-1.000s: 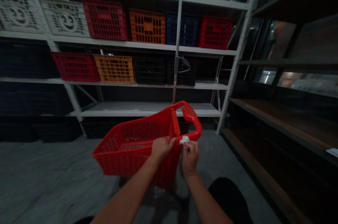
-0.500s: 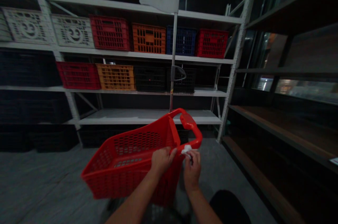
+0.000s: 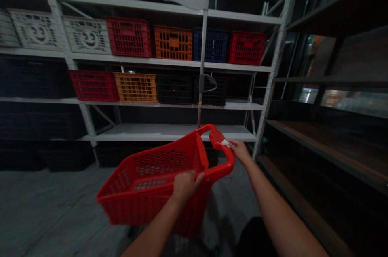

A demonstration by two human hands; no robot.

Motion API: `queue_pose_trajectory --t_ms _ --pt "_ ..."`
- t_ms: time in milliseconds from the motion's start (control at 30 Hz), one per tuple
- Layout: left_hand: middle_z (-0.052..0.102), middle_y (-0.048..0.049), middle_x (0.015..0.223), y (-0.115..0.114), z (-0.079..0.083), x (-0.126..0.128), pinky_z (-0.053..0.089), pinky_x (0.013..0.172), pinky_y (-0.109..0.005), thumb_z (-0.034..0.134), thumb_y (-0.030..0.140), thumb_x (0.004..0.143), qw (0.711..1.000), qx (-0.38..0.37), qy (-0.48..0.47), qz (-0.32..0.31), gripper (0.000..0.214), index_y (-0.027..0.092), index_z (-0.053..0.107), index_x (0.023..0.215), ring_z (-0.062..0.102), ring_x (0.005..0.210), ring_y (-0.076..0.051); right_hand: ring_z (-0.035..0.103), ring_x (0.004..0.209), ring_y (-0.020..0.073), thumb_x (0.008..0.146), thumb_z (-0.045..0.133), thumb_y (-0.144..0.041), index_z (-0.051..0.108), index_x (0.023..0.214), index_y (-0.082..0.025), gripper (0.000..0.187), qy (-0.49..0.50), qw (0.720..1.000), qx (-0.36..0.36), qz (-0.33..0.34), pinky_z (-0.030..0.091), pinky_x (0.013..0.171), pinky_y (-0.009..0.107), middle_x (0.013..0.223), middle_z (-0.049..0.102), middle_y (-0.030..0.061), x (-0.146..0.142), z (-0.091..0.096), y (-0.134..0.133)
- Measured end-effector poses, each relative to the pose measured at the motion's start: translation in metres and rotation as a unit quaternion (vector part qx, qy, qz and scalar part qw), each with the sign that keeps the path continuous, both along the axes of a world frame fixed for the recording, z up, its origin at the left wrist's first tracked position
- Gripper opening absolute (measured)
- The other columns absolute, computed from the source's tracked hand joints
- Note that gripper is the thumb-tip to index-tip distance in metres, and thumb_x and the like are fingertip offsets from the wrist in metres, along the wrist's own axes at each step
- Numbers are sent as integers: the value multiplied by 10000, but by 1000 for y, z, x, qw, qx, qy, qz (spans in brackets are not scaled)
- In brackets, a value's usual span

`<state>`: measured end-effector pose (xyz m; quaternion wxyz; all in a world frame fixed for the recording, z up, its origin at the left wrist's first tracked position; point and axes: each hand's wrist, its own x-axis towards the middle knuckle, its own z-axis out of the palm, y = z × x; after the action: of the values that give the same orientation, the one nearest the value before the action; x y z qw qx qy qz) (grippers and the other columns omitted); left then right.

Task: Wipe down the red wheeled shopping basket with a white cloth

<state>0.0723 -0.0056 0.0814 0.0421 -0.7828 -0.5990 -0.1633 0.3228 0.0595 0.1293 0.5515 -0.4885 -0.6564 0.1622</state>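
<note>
Both grips closed: left hand (image 3: 187, 186) on a red basket (image 3: 151, 196), right hand (image 3: 239, 150) pinching a half-hidden white scrap (image 3: 224, 142).

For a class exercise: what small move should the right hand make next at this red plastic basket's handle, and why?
Probably slide the small white cloth along the red plastic handle, since the right hand holds it there while the left hand grips the red mesh basket.

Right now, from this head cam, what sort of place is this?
Probably a shop stockroom or small warehouse, though the dim light leaves some doubt. White steel shelving holds rows of plastic crates, and the left hand grips a red plastic shopping basket.
</note>
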Motion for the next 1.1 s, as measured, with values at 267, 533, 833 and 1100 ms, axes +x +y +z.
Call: queue_pose_trajectory --t_ms 267,533,833,1100 --pt "662 -96 798 7 -5 -22 393 661 -276 186 572 809 1000 -3 10 -1 582 190 624 815 605 778 -211 490 556 119 743 509 -364 635 821 -176 239 59 995 -41 70 379 475 214 717 587 25 -11 -27 -64" --pt "642 -57 758 23 -3 -52 371 682 -253 201 451 839 998 -4 0 -70 483 193 591 715 574 754 -168 526 696 153 756 485 -320 648 855 -184 234 42 998 43 -13 433 615 260 787 562 45 -35 -22 -44" --pt "614 -62 923 0 25 -65 380 797 -268 195 403 849 986 101 -84 -99 433 191 572 846 536 887 -168 532 722 133 771 526 -200 660 876 -187 170 -160 973 19 167 407 643 238 808 580 30 -49 11 -78" --pt "639 -126 727 -53 53 23 391 682 -346 252 616 774 998 54 -15 -17 571 157 589 815 590 717 -240 519 621 131 702 521 -53 668 664 -125 168 -567 804 61 168 378 592 236 722 586 46 -102 67 -44"
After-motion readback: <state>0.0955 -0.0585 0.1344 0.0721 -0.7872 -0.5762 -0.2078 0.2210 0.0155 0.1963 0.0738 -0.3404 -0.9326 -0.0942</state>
